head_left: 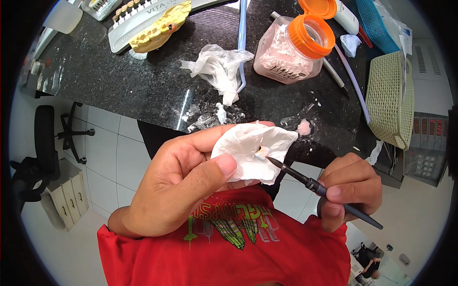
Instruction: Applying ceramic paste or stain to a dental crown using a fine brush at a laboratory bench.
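My left hand (174, 183) holds a white tissue (238, 140) spread out above the front edge of the bench, its thumb pressing on top and its fingers underneath. On the tissue sits a small whitish tooth crown (262, 152) with a dark opening on one side. My right hand (353, 188) grips a dark, slim brush (305, 180) by its handle. The brush's pointed tip touches or nearly touches the crown's right side; I cannot tell which. Part of my left fingers is hidden behind the tissue.
Behind my hands, the black speckled bench (119, 90) carries a crumpled tissue (217, 66), white residue and an uncapped orange-necked jar (286, 55) of pinkish powder. Farther back lie a yellow dental model (160, 31) and a grey shade guide (116, 40). A woven basket (389, 100) stands right.
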Demonstrator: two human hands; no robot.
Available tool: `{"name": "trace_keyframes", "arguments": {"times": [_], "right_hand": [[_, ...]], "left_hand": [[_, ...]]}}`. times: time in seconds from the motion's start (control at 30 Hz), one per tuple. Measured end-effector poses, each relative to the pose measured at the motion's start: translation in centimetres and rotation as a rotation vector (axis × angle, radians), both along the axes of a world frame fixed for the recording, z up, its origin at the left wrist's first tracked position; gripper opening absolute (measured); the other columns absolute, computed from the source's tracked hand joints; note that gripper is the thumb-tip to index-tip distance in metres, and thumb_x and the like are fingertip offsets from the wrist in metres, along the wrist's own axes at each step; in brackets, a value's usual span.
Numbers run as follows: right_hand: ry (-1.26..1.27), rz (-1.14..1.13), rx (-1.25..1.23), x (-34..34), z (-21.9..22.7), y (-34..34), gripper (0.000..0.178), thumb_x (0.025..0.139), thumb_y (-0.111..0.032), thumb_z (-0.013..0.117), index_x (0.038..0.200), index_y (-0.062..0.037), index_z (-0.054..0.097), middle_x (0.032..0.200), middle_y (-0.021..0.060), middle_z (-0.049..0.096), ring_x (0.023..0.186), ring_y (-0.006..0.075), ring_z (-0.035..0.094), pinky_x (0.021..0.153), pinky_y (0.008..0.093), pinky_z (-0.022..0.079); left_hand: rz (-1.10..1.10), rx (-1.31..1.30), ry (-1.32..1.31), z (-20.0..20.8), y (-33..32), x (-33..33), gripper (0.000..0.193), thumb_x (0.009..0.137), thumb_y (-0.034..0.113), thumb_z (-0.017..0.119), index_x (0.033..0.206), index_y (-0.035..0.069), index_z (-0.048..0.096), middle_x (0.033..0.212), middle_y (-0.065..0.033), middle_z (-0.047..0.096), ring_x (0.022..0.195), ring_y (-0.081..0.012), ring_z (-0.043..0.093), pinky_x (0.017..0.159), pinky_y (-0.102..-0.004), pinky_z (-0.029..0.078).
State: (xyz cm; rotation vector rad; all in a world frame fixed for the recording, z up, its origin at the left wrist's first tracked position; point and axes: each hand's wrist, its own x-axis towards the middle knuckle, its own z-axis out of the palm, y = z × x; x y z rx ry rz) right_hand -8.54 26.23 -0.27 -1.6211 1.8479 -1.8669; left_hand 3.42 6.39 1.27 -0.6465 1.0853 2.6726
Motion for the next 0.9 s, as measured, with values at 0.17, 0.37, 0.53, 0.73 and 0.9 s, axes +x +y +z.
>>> {"name": "trace_keyframes", "arguments": {"times": [0.17,0.37,0.53,0.73,0.9], "right_hand": [[0.013,0.01,0.003,-0.14,0.09,-0.05,0.028,0.062,0.006,0.068,0.088,0.0001,0.061,0.071,0.0087,0.061,0.053,0.0151,0.06,0.047,0.0223,0.05],[0.007,-0.019,0.002,0.0,0.02,-0.05,0.028,0.062,0.006,0.068,0.089,-0.0001,0.061,0.071,0.0087,0.061,0.053,0.0149,0.06,0.046,0.0224,0.049],[0.013,-0.031,-0.006,0.0,0.0,-0.09,0.028,0.061,0.006,0.068,0.088,-0.0001,0.061,0.071,0.0086,0.061,0.052,0.0148,0.059,0.046,0.0222,0.049],[0.015,-0.03,-0.008,-0.02,-0.02,0.03,0.029,0.061,0.006,0.068,0.089,0.0,0.061,0.072,0.0086,0.061,0.053,0.015,0.059,0.046,0.0221,0.049],[-0.011,-0.023,-0.011,-0.05,0.13,0.11,0.03,0.061,0.006,0.067,0.089,0.0,0.061,0.073,0.0086,0.061,0.054,0.0156,0.06,0.047,0.0224,0.049]], "left_hand": [[0.007,-0.002,-0.005,-0.02,0.04,0.03,0.066,0.085,0.025,0.059,0.13,-0.016,0.035,0.121,-0.0295,0.054,0.112,-0.0347,0.057,0.096,-0.0394,0.047],[0.006,0.003,0.008,-0.28,0.03,0.07,0.066,0.085,0.025,0.059,0.13,-0.017,0.036,0.12,-0.0301,0.054,0.112,-0.0346,0.057,0.097,-0.0386,0.046],[0.01,0.003,0.017,-0.31,0.06,0.13,0.066,0.085,0.025,0.059,0.129,-0.017,0.035,0.12,-0.0307,0.054,0.112,-0.0345,0.057,0.097,-0.0388,0.046],[-0.004,-0.001,0.019,-0.33,-0.04,0.09,0.066,0.085,0.026,0.059,0.129,-0.017,0.036,0.12,-0.0306,0.053,0.112,-0.0347,0.057,0.097,-0.0392,0.046],[0.004,0.009,0.012,-0.17,0.0,0.12,0.066,0.085,0.026,0.059,0.13,-0.017,0.036,0.121,-0.0302,0.053,0.113,-0.0348,0.056,0.098,-0.0394,0.045]]}}
